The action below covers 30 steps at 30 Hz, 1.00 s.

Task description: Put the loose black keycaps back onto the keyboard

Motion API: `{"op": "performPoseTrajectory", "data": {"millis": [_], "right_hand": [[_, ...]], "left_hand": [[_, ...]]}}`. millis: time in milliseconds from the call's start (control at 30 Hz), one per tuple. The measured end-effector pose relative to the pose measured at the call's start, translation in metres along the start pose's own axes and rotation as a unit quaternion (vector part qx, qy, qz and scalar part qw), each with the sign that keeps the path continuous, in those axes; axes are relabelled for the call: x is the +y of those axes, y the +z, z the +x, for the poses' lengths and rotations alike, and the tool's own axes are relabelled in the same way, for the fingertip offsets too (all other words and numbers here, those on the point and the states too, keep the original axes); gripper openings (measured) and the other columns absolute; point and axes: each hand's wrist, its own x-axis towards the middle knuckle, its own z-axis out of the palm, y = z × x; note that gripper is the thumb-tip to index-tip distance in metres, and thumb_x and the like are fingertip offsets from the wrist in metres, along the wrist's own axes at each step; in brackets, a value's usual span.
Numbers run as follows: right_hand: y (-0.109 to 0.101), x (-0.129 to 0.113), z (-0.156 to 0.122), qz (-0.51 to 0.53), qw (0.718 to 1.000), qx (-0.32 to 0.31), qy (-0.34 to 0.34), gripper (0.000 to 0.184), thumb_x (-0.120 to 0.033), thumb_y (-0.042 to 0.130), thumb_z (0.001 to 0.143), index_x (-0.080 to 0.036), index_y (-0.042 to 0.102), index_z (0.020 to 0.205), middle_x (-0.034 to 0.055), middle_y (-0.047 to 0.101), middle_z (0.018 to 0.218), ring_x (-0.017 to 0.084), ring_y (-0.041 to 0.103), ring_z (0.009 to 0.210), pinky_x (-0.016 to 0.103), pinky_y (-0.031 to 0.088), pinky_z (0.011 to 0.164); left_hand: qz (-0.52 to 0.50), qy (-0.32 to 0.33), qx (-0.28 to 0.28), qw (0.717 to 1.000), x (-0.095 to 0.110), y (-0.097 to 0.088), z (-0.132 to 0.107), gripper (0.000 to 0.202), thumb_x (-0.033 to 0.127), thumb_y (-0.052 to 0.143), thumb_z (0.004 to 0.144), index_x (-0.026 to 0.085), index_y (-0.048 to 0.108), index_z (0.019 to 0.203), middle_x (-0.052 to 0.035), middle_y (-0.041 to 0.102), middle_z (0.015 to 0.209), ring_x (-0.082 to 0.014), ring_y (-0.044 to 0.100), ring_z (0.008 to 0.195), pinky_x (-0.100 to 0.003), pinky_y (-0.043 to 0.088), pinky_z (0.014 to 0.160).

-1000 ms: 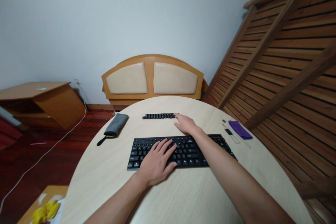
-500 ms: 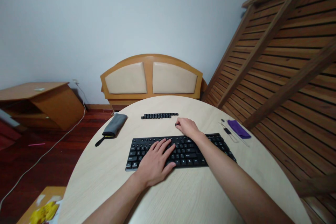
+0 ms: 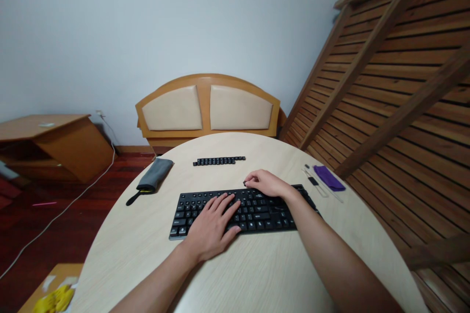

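A black keyboard (image 3: 205, 205) lies on the round pale wooden table (image 3: 257, 274). My left hand (image 3: 211, 227) rests flat on the keyboard's lower middle, fingers stretched out over the keys. My right hand (image 3: 266, 183) hovers at the keyboard's top edge, its fingers pinched on a small black keycap (image 3: 244, 183). Farther back on the table sits a row of loose black keycaps (image 3: 219, 161), apart from both hands.
A grey pouch (image 3: 152, 179) with a black strap lies at the table's left. A purple cloth (image 3: 328, 177) and thin tools (image 3: 313, 181) lie at the right. Beyond stand a headboard (image 3: 207, 107), slatted bed frame (image 3: 396, 83), wooden cabinet (image 3: 55, 144), and yellow things (image 3: 53, 298) lower left.
My right hand has drawn back from the row of loose keycaps toward the keyboard's top edge, pinching a keycap. My left hand has stayed on the keyboard.
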Motion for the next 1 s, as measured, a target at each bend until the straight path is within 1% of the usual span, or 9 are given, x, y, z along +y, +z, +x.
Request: {"op": "performPoseTrajectory", "data": {"millis": [100, 233, 367, 567, 733, 1000], "right_hand": [[-0.005, -0.003, -0.003, 0.008, 0.999, -0.036, -0.02, 0.025, -0.032, 0.061, 0.086, -0.013, 0.074, 0.095, 0.0066, 0.075, 0.089, 0.019, 0.068, 0.082, 0.028, 0.049, 0.074], [-0.01, -0.009, -0.008, 0.022, 0.998, -0.053, -0.034, 0.026, -0.033, 0.062, 0.085, -0.014, 0.075, 0.096, 0.0073, 0.076, 0.093, 0.02, 0.069, 0.085, 0.029, 0.05, 0.079], [-0.01, -0.019, -0.012, 0.019, 0.997, -0.07, -0.034, 0.025, -0.034, 0.065, 0.083, -0.015, 0.076, 0.094, 0.0071, 0.077, 0.092, 0.02, 0.069, 0.084, 0.028, 0.05, 0.077], [-0.006, -0.029, -0.016, -0.038, 0.996, -0.071, -0.03, 0.02, -0.031, 0.065, 0.083, -0.017, 0.077, 0.091, 0.0063, 0.076, 0.092, 0.019, 0.069, 0.084, 0.027, 0.049, 0.077], [-0.004, -0.031, -0.016, -0.086, 0.994, -0.063, -0.03, 0.018, -0.031, 0.066, 0.082, -0.02, 0.078, 0.091, 0.0057, 0.076, 0.094, 0.02, 0.068, 0.088, 0.027, 0.048, 0.078], [-0.003, -0.031, -0.017, -0.135, 0.989, -0.059, -0.031, 0.017, -0.033, 0.067, 0.083, -0.024, 0.077, 0.094, 0.0045, 0.075, 0.099, 0.02, 0.067, 0.093, 0.026, 0.047, 0.08]], "left_hand": [[0.001, -0.002, -0.008, 1.0, 0.0, 0.0, 0.0, 0.06, 0.056, 0.036, 0.1, 0.026, 0.032, 0.152, -0.0071, 0.034, 0.158, -0.0268, 0.029, 0.145, -0.05, 0.029, 0.117], [0.002, -0.004, -0.013, 1.0, 0.0, 0.0, 0.0, 0.06, 0.056, 0.035, 0.1, 0.026, 0.031, 0.153, -0.0072, 0.033, 0.158, -0.0267, 0.029, 0.145, -0.05, 0.029, 0.118], [-0.001, -0.001, -0.008, 1.0, 0.0, 0.0, 0.0, 0.06, 0.055, 0.036, 0.101, 0.026, 0.032, 0.153, -0.0074, 0.034, 0.157, -0.027, 0.03, 0.145, -0.05, 0.03, 0.117], [-0.004, -0.002, -0.012, 1.0, 0.0, 0.0, 0.001, 0.06, 0.055, 0.035, 0.101, 0.026, 0.032, 0.153, -0.0076, 0.034, 0.157, -0.0274, 0.029, 0.145, -0.051, 0.03, 0.117], [-0.005, 0.0, -0.006, 1.0, 0.0, 0.0, 0.001, 0.06, 0.055, 0.035, 0.101, 0.027, 0.032, 0.153, -0.0071, 0.035, 0.157, -0.0276, 0.03, 0.145, -0.051, 0.029, 0.117], [-0.002, -0.003, -0.014, 1.0, 0.0, -0.001, 0.001, 0.06, 0.055, 0.035, 0.101, 0.026, 0.033, 0.152, -0.0077, 0.035, 0.157, -0.0276, 0.029, 0.145, -0.051, 0.029, 0.117]]}}
